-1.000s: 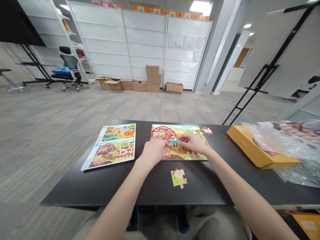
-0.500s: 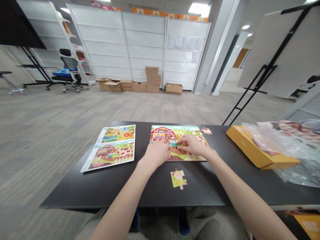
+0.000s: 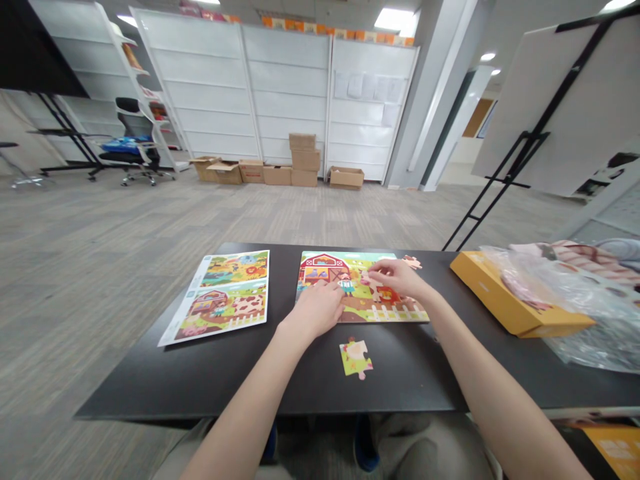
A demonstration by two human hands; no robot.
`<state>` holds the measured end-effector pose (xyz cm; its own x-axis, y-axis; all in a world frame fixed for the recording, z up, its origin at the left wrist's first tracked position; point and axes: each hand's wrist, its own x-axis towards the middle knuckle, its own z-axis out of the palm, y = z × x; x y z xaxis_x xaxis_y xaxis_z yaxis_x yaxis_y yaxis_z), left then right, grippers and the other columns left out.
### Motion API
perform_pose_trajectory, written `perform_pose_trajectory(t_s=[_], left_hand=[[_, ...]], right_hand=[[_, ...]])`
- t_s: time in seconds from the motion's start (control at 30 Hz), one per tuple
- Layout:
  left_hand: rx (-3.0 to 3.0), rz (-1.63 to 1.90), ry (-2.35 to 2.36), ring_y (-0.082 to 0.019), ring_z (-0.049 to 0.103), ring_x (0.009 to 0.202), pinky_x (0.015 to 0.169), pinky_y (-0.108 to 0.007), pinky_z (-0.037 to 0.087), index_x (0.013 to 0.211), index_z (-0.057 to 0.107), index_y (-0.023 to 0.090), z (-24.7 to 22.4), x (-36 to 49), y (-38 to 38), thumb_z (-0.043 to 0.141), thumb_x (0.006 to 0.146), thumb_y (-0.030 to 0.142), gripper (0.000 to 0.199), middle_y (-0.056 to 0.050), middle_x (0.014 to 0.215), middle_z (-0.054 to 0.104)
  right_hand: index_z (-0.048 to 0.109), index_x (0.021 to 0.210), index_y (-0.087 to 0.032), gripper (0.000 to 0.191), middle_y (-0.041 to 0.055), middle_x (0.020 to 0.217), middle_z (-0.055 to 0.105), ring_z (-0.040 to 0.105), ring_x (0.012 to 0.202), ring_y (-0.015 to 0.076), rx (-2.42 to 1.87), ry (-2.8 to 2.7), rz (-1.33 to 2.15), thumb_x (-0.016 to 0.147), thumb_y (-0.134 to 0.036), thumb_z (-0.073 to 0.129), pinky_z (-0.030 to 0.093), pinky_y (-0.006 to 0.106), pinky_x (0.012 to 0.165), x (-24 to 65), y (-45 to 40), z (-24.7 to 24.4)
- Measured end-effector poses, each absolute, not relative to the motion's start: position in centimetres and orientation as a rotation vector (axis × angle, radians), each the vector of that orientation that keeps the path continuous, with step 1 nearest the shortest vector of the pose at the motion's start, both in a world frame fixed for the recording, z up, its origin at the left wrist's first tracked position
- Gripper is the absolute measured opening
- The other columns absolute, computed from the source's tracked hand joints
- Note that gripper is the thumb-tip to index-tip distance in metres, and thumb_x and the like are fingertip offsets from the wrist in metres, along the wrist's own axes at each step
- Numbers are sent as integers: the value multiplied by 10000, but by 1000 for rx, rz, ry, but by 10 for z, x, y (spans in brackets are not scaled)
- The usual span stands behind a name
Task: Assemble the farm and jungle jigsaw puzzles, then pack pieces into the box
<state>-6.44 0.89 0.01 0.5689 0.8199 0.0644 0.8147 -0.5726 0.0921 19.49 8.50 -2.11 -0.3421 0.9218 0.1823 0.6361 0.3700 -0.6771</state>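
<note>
A jigsaw puzzle of a farm scene (image 3: 363, 287) lies on the black table (image 3: 400, 390), with a red barn at its far left. My left hand (image 3: 315, 310) rests flat on the puzzle's near left part, its fingertips beside a small farmer figure (image 3: 346, 285). My right hand (image 3: 397, 278) lies over the puzzle's right side, with its fingers apart and nothing visible in them. A loose puzzle piece (image 3: 356, 358) sits on the table nearer me, and a small pink piece (image 3: 413, 262) lies past the puzzle's far edge.
To the left lies a printed picture sheet (image 3: 220, 298) with two scenes. To the right are a yellow box (image 3: 515, 297) and a crumpled plastic bag (image 3: 585, 307). Several cardboard boxes (image 3: 300, 163) stand on the floor by the far wall.
My hands have moved apart. The right hand has slid right and away from the farmer figure, which now shows. The left hand has shifted slightly left.
</note>
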Motion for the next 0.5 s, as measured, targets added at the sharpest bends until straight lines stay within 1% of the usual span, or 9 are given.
perform_pose_trajectory(t_s=[0.07,0.1,0.17,0.23,0.27,0.33,0.37,0.43,0.5], left_hand=[[2725,149,1433,-290,603,1131,961,-408,516,1092,663,166,1,-64,9,487,944,293,263,-123,1205,685],[2720,146,1434,-292,602,1133,965,-410,513,1094,662,165,2,-64,9,489,943,293,263,-126,1210,682],[2713,137,1429,-294,601,1137,969,-415,507,1101,662,163,2,-63,9,492,939,291,267,-132,1219,677],[2710,136,1424,-293,601,1135,975,-416,500,1104,665,163,3,-63,8,491,940,292,272,-136,1224,674],[2710,138,1420,-293,602,1132,979,-416,496,1106,667,162,3,-63,8,487,942,293,276,-138,1228,673],[2712,140,1416,-291,604,1126,991,-418,488,1109,670,158,3,-64,8,475,946,287,285,-138,1236,671],[2716,142,1413,-292,604,1125,996,-420,486,1113,671,155,3,-64,8,473,947,286,290,-139,1241,669],[2725,140,1405,-299,601,1129,1005,-425,483,1131,668,145,3,-64,7,485,942,290,300,-139,1248,668],[2731,136,1399,-306,597,1139,1010,-425,482,1148,664,140,3,-64,7,498,937,295,309,-138,1260,664]], right_hand=[[746,920,-171,382,82,844,734,639,756,211,-1507,-1858,425,890,-499,552,513,334,718,219,95,-25],[747,935,-171,363,96,884,735,644,804,228,-1616,-1780,272,897,-464,536,515,358,777,232,100,-28],[757,998,-167,359,146,1034,713,641,927,266,-1827,-1721,34,912,-408,505,497,396,889,255,106,-36],[735,1143,-176,395,185,1221,651,593,1114,317,-1979,-1762,-65,932,-398,486,455,439,987,271,108,-46],[703,1225,-191,430,193,1320,600,553,1190,346,-2047,-1776,-87,947,-418,467,432,479,1017,276,109,-51],[633,1343,-242,487,181,1469,495,472,1294,397,-2148,-1798,-83,975,-468,410,394,563,1041,280,108,-58],[612,1368,-261,501,169,1505,466,445,1320,412,-2178,-1805,-78,984,-486,382,382,592,1041,280,108,-60],[611,1363,-251,513,167,1490,495,447,1323,417,-2201,-1833,-69,989,-499,362,385,602,1033,280,109,-60],[636,1305,-205,505,189,1399,579,514,1262,403,-2209,-1861,-59,984,-499,381,423,571,999,280,111,-58]])
